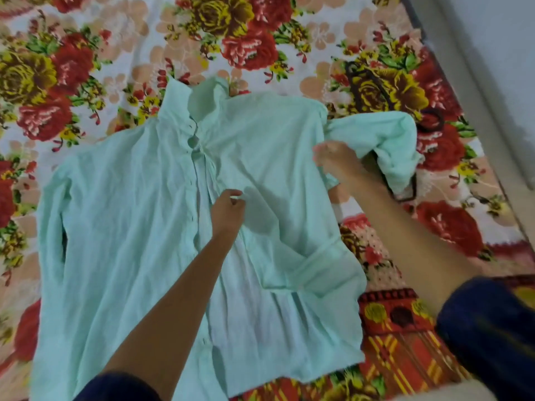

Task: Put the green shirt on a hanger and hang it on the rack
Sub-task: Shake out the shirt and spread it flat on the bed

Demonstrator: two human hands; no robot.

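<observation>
The mint green shirt (144, 227) lies front up and spread out on a flower-print bedsheet (86, 68), collar at the far end. My left hand (228, 211) pinches the front fabric beside the button placket at mid chest. My right hand (335, 162) has its fingers closed on the cloth at the right shoulder seam, where the bunched right sleeve (385, 140) begins. A dark hanger (373, 82) lies on the sheet to the right of the shirt. Part of it is hidden under that sleeve, and its hook (431, 120) shows just past it.
A grey wall or bed edge (477, 82) runs along the right side. A red patterned blanket (399, 328) lies at the near right beside the shirt's hem. Dark blue sleeves cover both my upper arms.
</observation>
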